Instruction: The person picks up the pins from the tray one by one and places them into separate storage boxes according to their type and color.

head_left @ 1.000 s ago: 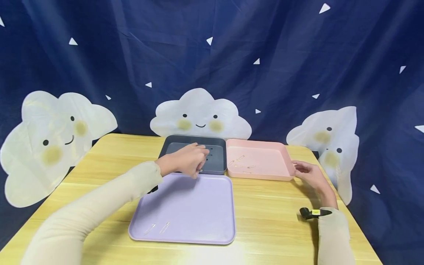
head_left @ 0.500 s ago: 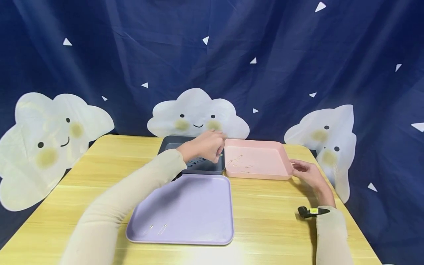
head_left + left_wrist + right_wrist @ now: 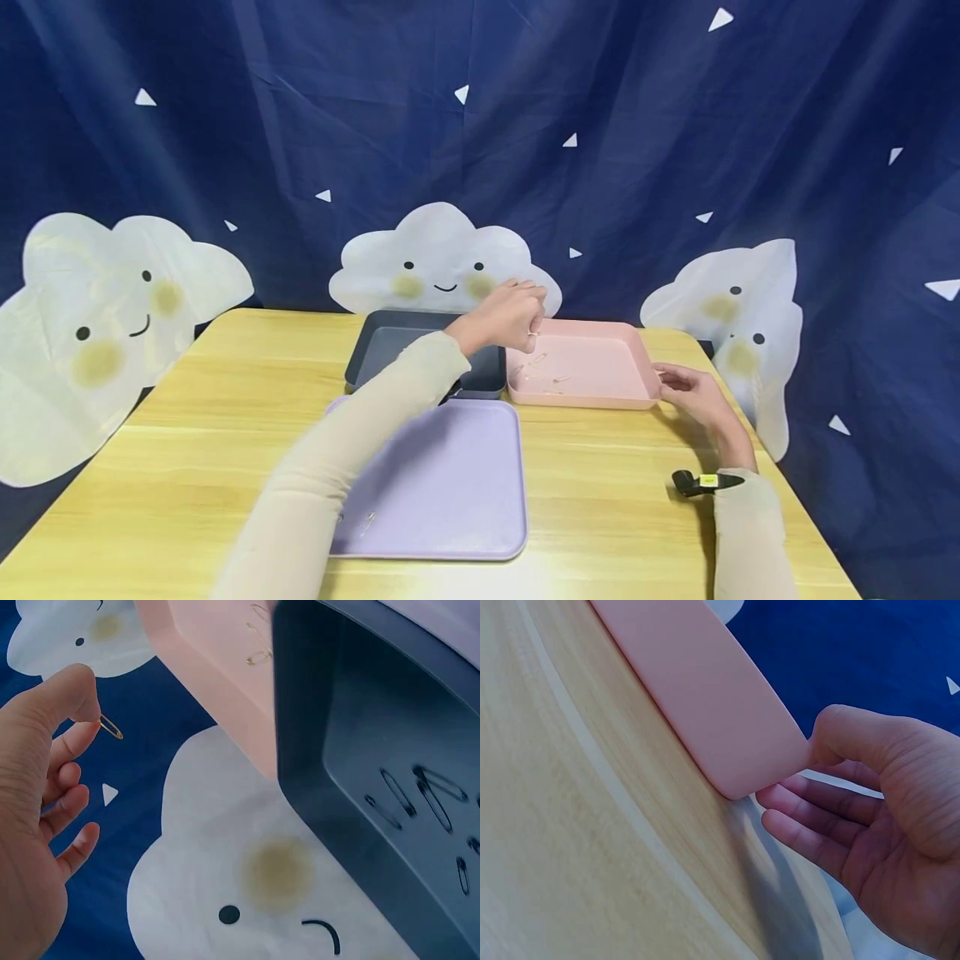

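My left hand [image 3: 506, 315] is over the seam between the dark tray [image 3: 384, 343] and the pink tray [image 3: 596, 360]. Between thumb and forefinger it pinches a gold safety pin [image 3: 112, 728], clearest in the left wrist view; the other fingers are loosely bent. Several gold safety pins [image 3: 537, 360] lie in the left part of the pink tray. Black safety pins [image 3: 397, 793], several of them, lie in the dark tray. My right hand [image 3: 900, 802] holds the pink tray's near right corner, thumb against its edge and fingers beside the outer wall.
A shallow lavender tray [image 3: 457, 492] lies in front of the dark one, with safety pins [image 3: 367, 523] near its front left, partly hidden by my left sleeve [image 3: 352, 458]. All trays rest on a wooden table [image 3: 600, 492]. A blue cloud-print curtain [image 3: 450, 108] hangs behind.
My left hand has moved right, from over the dark tray to the pink tray's left edge, with the gold safety pin. My right hand has stayed at the pink tray's corner.
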Demonstrator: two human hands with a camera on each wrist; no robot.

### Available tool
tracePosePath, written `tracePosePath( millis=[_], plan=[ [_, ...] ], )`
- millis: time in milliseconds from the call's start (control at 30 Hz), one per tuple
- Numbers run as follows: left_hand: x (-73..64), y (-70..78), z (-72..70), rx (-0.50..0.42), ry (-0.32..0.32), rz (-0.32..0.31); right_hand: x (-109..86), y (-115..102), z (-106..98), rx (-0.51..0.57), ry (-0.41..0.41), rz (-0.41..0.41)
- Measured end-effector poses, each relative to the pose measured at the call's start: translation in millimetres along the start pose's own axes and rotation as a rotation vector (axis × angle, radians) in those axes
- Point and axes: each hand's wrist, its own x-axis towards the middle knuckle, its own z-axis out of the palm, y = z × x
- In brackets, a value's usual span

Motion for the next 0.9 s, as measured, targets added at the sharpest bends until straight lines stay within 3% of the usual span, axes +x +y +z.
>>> tracePosePath(
  millis=[567,900],
  plan=[
    [41.0,14.7,39.1,-0.016,0.095,-0.041,0.4,5.5,1.5,0.018,-0.015,0.041],
    [55.5,22.4,55.6,0.008,0.033,-0.065,1.1,3.9,-0.5,0.023,-0.004,0.023]
  ],
)
